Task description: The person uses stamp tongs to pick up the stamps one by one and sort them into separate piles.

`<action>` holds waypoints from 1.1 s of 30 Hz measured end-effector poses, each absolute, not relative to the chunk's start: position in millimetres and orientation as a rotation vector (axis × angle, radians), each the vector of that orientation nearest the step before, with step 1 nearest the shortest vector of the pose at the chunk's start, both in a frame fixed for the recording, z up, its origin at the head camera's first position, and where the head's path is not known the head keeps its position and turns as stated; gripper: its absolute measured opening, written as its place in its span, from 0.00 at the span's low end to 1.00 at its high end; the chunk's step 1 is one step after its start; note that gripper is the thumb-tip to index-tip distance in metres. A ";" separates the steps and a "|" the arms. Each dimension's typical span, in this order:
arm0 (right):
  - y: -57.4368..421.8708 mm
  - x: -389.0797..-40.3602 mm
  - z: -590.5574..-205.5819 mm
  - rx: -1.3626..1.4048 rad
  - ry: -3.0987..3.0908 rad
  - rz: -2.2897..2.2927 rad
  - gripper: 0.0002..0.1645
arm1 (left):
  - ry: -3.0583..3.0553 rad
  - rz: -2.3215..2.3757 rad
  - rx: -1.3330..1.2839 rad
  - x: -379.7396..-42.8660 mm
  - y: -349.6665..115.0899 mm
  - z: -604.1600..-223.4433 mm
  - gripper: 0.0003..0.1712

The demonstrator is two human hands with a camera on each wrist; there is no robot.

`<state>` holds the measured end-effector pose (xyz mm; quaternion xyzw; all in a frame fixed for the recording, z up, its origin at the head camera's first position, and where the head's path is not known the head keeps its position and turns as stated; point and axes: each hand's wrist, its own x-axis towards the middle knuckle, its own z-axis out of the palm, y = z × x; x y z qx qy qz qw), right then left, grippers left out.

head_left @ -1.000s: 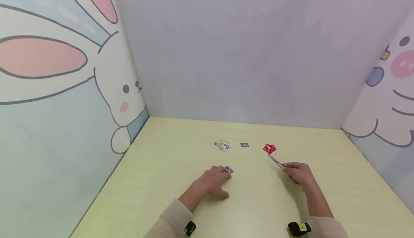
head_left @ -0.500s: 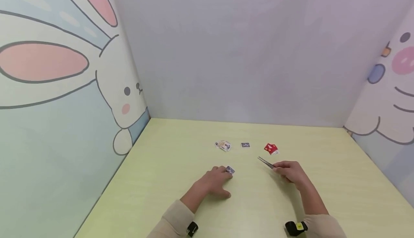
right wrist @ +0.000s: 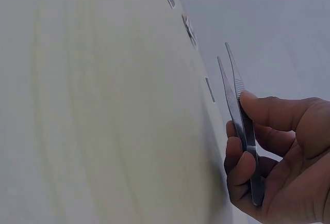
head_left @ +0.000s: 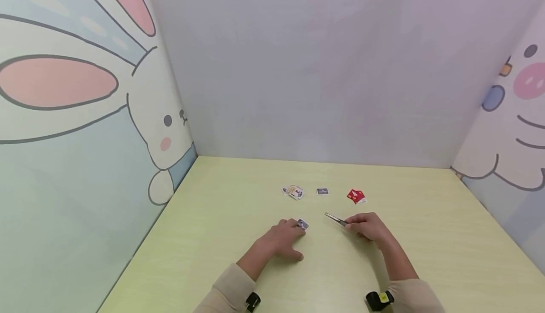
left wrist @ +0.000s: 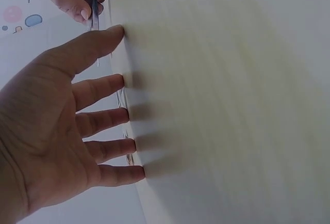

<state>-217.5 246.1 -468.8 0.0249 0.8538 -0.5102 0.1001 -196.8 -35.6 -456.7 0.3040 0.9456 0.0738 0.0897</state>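
My right hand [head_left: 368,227] grips a pair of metal tweezers [right wrist: 238,115] between thumb and curled fingers. In the right wrist view the two tips stand slightly apart with nothing between them. In the head view they point left, above the table. My left hand [head_left: 283,240] rests on the table with its fingers spread and fairly straight, fingertips down on the surface in the left wrist view. A small card [head_left: 303,224] with a dark picture lies at its index fingertip, partly hidden by the fingers. Another dark picture card [head_left: 322,191] lies flat farther back.
Several small pale picture cards [head_left: 294,192] lie overlapped in a pile behind my left hand. Red cards [head_left: 356,196] overlap at the back right. The yellow table [head_left: 221,190] ends at a grey back wall [head_left: 323,67], with cartoon-printed side walls left and right.
My right hand has moved left with the tweezers, away from the red cards and toward the card by my left hand. My left hand stays in place.
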 end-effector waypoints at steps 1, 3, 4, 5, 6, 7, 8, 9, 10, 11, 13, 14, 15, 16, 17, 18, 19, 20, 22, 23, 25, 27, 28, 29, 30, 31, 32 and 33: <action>244.5 -217.5 -468.8 0.069 2.521 -1.505 0.11 | 2.811 0.216 0.900 -196.9 -35.5 -456.9 0.33; 241.7 -217.5 -469.1 0.060 2.513 -1.504 0.11 | 2.810 0.215 0.896 -197.0 -35.5 -456.9 0.33; 240.4 -217.5 -469.3 0.055 2.508 -1.504 0.12 | 2.811 0.217 0.896 -197.2 -35.5 -457.2 0.33; 239.2 -217.7 -469.5 0.056 2.505 -1.505 0.12 | 2.811 0.216 0.897 -197.3 -35.5 -457.5 0.33; 238.1 -217.6 -469.7 0.057 2.501 -1.505 0.12 | 2.810 0.218 0.898 -197.2 -35.5 -457.6 0.33; 236.9 -217.7 -469.6 0.063 2.497 -1.508 0.11 | 2.811 0.220 0.899 -197.2 -35.5 -457.7 0.33; 235.9 -217.8 -469.6 0.063 2.495 -1.510 0.11 | 2.812 0.224 0.900 -197.2 -35.6 -457.8 0.33; 234.9 -217.9 -469.5 0.057 2.494 -1.510 0.11 | 2.812 0.228 0.901 -197.2 -35.7 -457.9 0.33; 234.2 -218.0 -469.3 0.044 2.493 -1.508 0.11 | 2.812 0.231 0.901 -197.1 -35.7 -458.1 0.33; 233.2 -218.2 -469.0 0.044 2.490 -1.511 0.11 | 2.810 0.232 0.899 -196.9 -35.6 -458.0 0.33; 231.4 -218.8 -468.3 0.038 2.487 -1.514 0.10 | 2.808 0.237 0.896 -196.8 -35.6 -457.4 0.33; 230.5 -219.1 -468.2 0.030 2.487 -1.511 0.10 | 2.807 0.240 0.894 -196.8 -35.7 -457.1 0.33; 229.8 -219.5 -468.0 0.027 2.485 -1.511 0.10 | 2.805 0.240 0.893 -196.8 -35.7 -456.9 0.33; 228.9 -219.7 -467.8 0.032 2.483 -1.513 0.10 | 2.805 0.241 0.892 -197.0 -35.8 -456.6 0.33; 228.1 -220.1 -467.9 0.041 2.478 -1.518 0.09 | 2.805 0.242 0.891 -197.2 -35.9 -456.3 0.33; 227.6 -220.3 -467.8 0.025 2.480 -1.514 0.09 | 2.805 0.241 0.892 -197.2 -35.8 -456.2 0.33; 227.0 -220.5 -468.0 0.023 2.475 -1.517 0.09 | 2.804 0.239 0.893 -197.3 -35.7 -456.3 0.33; 226.2 -220.5 -467.9 0.016 2.473 -1.518 0.09 | 2.804 0.236 0.893 -197.4 -35.7 -456.3 0.33; 224.6 -220.8 -467.7 0.006 2.470 -1.518 0.09 | 2.804 0.232 0.889 -197.6 -35.7 -456.9 0.33; 223.7 -221.3 -467.8 0.001 2.472 -1.515 0.09 | 2.803 0.232 0.887 -197.6 -35.6 -457.3 0.33; 221.8 -222.1 -467.6 0.000 2.481 -1.504 0.09 | 2.803 0.234 0.880 -198.2 -35.7 -457.9 0.33; 219.9 -222.9 -466.8 -0.004 2.501 -1.481 0.09 | 2.804 0.242 0.875 -198.7 -35.8 -458.3 0.33; 218.9 -223.2 -466.2 -0.005 2.513 -1.468 0.09 | 2.805 0.244 0.875 -199.0 -35.7 -458.5 0.33; 217.8 -223.7 -465.6 -0.001 2.523 -1.458 0.09 | 2.804 0.245 0.874 -199.3 -35.6 -458.7 0.33; 216.9 -224.0 -465.0 -0.008 2.536 -1.442 0.09 | 2.804 0.244 0.875 -199.5 -35.6 -458.6 0.33; 215.8 -224.3 -464.3 -0.007 2.546 -1.433 0.08 | 2.804 0.241 0.877 -199.7 -35.4 -458.7 0.33; 214.6 -224.6 -463.7 -0.011 2.555 -1.421 0.08 | 2.803 0.239 0.877 -200.0 -35.4 -459.0 0.33; 213.5 -224.9 -463.1 -0.016 2.562 -1.411 0.08 | 2.803 0.239 0.878 -200.0 -35.6 -458.8 0.33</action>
